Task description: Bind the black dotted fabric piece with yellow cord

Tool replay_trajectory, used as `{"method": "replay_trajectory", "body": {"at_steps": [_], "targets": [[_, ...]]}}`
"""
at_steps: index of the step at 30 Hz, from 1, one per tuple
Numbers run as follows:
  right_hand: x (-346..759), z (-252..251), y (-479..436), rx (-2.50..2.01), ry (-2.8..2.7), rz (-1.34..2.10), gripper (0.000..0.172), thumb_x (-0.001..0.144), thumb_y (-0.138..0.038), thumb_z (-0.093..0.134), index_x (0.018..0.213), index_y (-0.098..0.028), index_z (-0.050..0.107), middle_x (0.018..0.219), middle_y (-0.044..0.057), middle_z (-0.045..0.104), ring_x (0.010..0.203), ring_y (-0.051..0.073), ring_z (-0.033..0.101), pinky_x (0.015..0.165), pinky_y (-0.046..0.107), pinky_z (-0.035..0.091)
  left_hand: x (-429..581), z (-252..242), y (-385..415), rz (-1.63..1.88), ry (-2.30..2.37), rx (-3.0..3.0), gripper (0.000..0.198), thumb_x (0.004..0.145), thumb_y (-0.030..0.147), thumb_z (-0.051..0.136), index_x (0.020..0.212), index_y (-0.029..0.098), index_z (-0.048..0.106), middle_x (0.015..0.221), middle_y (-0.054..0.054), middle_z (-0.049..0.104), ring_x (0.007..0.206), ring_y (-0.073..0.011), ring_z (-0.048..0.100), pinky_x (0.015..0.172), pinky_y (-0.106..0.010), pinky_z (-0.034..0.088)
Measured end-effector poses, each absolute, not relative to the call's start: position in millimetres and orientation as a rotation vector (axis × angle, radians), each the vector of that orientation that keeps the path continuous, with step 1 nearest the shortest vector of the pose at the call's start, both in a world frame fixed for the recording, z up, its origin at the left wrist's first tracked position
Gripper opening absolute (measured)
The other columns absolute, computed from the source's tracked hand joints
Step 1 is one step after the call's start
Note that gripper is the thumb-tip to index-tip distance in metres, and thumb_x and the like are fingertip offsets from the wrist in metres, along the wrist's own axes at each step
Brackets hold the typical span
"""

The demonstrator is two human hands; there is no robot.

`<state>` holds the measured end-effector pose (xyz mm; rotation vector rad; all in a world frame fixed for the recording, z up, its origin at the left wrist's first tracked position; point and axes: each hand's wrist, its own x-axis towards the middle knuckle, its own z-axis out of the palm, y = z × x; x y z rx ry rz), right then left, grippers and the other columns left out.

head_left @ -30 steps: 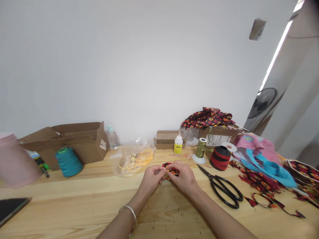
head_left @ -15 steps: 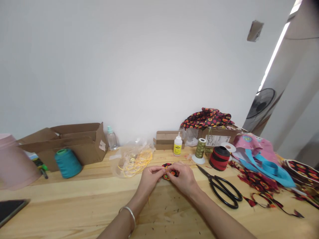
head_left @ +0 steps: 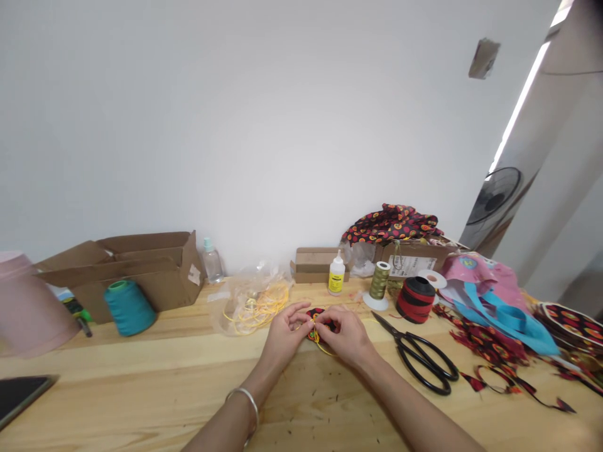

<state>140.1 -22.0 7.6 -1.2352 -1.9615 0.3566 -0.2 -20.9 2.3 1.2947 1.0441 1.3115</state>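
Note:
My left hand (head_left: 286, 331) and my right hand (head_left: 346, 334) meet over a small round patterned fabric piece (head_left: 315, 312) in black, red and yellow, lying on the wooden table. Between the pinched thumbs and fingertips of both hands runs a thin yellow cord (head_left: 325, 349), with a loop of it hanging toward me. My left forefinger is lifted a little away from the thumb. The fingers hide much of the fabric piece and the exact spot where the cord is gripped.
Black-handled scissors (head_left: 419, 355) lie right of my right hand. Behind stand a glue bottle (head_left: 336, 276), an olive thread spool (head_left: 379, 282) and a red-black roll (head_left: 414, 300). Yellow cord in a plastic bag (head_left: 259, 307) is at left, beyond it a teal thread cone (head_left: 128, 309) and a cardboard box (head_left: 141, 282).
The loose yellow cord, which hung below my left hand, now loops below the fabric piece toward my right hand. My left fingers have spread and lifted slightly; my right hand has barely moved.

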Motion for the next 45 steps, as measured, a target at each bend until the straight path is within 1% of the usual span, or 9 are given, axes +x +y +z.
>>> {"method": "replay_trajectory", "body": {"at_steps": [6, 14, 18, 26, 29, 36, 40, 43, 45], "targets": [[141.2, 1.4, -15.9, -1.171, -1.924, 0.493, 0.023, 0.073, -0.025, 0.044, 0.064, -0.019, 0.064, 0.062, 0.001, 0.060, 0.063, 0.012, 0.052, 0.058, 0.021, 0.036, 0.0, 3.1, -21.3, 1.262, 1.059, 1.407, 0.046, 0.058, 0.022, 0.062, 0.101, 0.011, 0.051, 0.062, -0.002, 0.062, 0.062, -0.0139, 0.057, 0.062, -0.024, 0.043], [138.8, -4.1, -12.6, -1.148, -1.797, 0.632, 0.014, 0.066, -0.022, 0.052, 0.062, -0.017, 0.065, 0.062, 0.002, 0.059, 0.061, 0.013, 0.052, 0.054, 0.021, 0.038, 1.4, 6.6, -25.3, 1.217, 1.126, 1.445, 0.049, 0.057, 0.021, 0.061, 0.104, 0.010, 0.051, 0.063, -0.003, 0.066, 0.074, -0.0166, 0.057, 0.074, -0.028, 0.042], [138.7, -2.9, -14.3, -1.157, -1.803, 0.557, 0.009, 0.062, -0.018, 0.053, 0.057, -0.016, 0.061, 0.066, 0.002, 0.056, 0.067, 0.013, 0.051, 0.055, 0.021, 0.037, 3.0, 6.1, -25.7, 1.203, 1.132, 1.378, 0.052, 0.056, 0.021, 0.062, 0.105, 0.009, 0.050, 0.064, -0.004, 0.067, 0.069, -0.0164, 0.058, 0.071, -0.028, 0.043], [138.4, -0.7, -16.0, -1.156, -1.864, 0.585, 0.008, 0.066, -0.020, 0.050, 0.061, -0.017, 0.056, 0.068, 0.000, 0.048, 0.066, 0.011, 0.046, 0.055, 0.020, 0.036, 3.2, 9.0, -26.7, 1.208, 1.120, 1.327, 0.054, 0.054, 0.021, 0.064, 0.104, 0.007, 0.050, 0.064, -0.006, 0.067, 0.067, -0.0167, 0.059, 0.069, -0.028, 0.043], [139.9, 1.5, -16.1, -1.079, -1.858, 0.701, 0.010, 0.068, -0.018, 0.047, 0.061, -0.016, 0.054, 0.069, 0.000, 0.047, 0.065, 0.010, 0.045, 0.056, 0.020, 0.035, 4.1, 10.9, -27.7, 1.207, 1.104, 1.320, 0.052, 0.055, 0.021, 0.064, 0.103, 0.008, 0.050, 0.065, -0.006, 0.067, 0.066, -0.0167, 0.059, 0.068, -0.028, 0.043], [143.3, 7.9, -19.8, -0.858, -1.724, 1.224, 0.009, 0.068, -0.016, 0.045, 0.059, -0.016, 0.047, 0.064, -0.003, 0.042, 0.056, 0.008, 0.040, 0.051, 0.019, 0.032, 5.6, 11.0, -29.7, 1.206, 1.058, 1.329, 0.042, 0.054, 0.017, 0.063, 0.094, 0.010, 0.055, 0.060, -0.003, 0.066, 0.059, -0.0153, 0.059, 0.063, -0.026, 0.044], [147.7, 18.6, -24.6, -0.701, -1.614, 1.466, 0.010, 0.067, -0.020, 0.048, 0.059, -0.016, 0.044, 0.061, -0.003, 0.041, 0.054, 0.008, 0.038, 0.051, 0.019, 0.031, 2.0, 6.0, -26.3, 1.236, 1.066, 1.326, 0.040, 0.054, 0.017, 0.063, 0.092, 0.010, 0.056, 0.058, -0.002, 0.065, 0.055, -0.0142, 0.058, 0.058, -0.025, 0.044], [152.9, 25.3, -23.1, -0.635, -1.576, 1.472, 0.018, 0.068, -0.028, 0.049, 0.057, -0.015, 0.044, 0.065, -0.001, 0.044, 0.059, 0.009, 0.040, 0.055, 0.020, 0.032, -0.3, 5.0, -24.3, 1.252, 1.101, 1.291, 0.042, 0.053, 0.017, 0.064, 0.093, 0.010, 0.055, 0.058, -0.002, 0.064, 0.055, -0.0138, 0.058, 0.058, -0.025, 0.044], [154.6, 23.9, -19.7, -0.751, -1.607, 1.321, 0.023, 0.069, -0.034, 0.049, 0.056, -0.015, 0.045, 0.064, -0.001, 0.046, 0.059, 0.009, 0.041, 0.055, 0.021, 0.032, -0.1, 7.0, -24.7, 1.250, 1.112, 1.272, 0.044, 0.052, 0.017, 0.064, 0.095, 0.010, 0.054, 0.058, -0.001, 0.064, 0.056, -0.0139, 0.058, 0.060, -0.025, 0.044]]}}
